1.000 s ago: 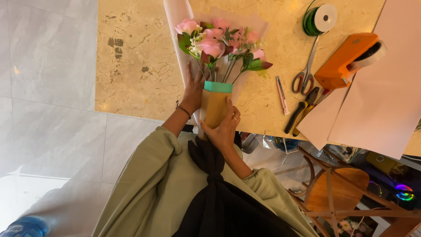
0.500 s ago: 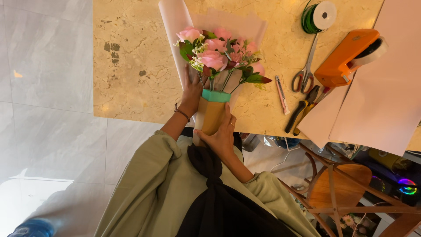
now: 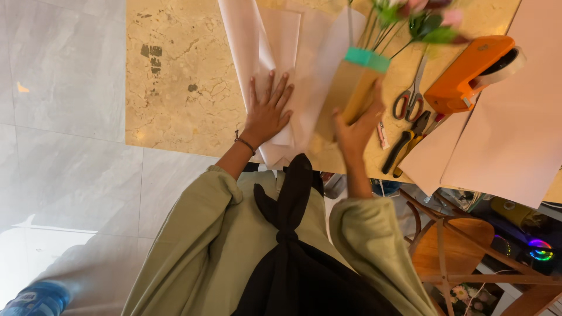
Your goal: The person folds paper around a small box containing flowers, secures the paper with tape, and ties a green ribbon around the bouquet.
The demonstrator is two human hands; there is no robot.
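My left hand [image 3: 268, 114] lies flat, fingers spread, on the pale pink wrapping paper sheets [image 3: 275, 52] near the front edge of the beige marble table [image 3: 175, 70]. My right hand [image 3: 357, 126] grips the brown paper-wrapped bouquet with teal band [image 3: 354, 88], tilted above the table, just left of the scissors [image 3: 410, 96] and orange tape dispenser [image 3: 468, 73].
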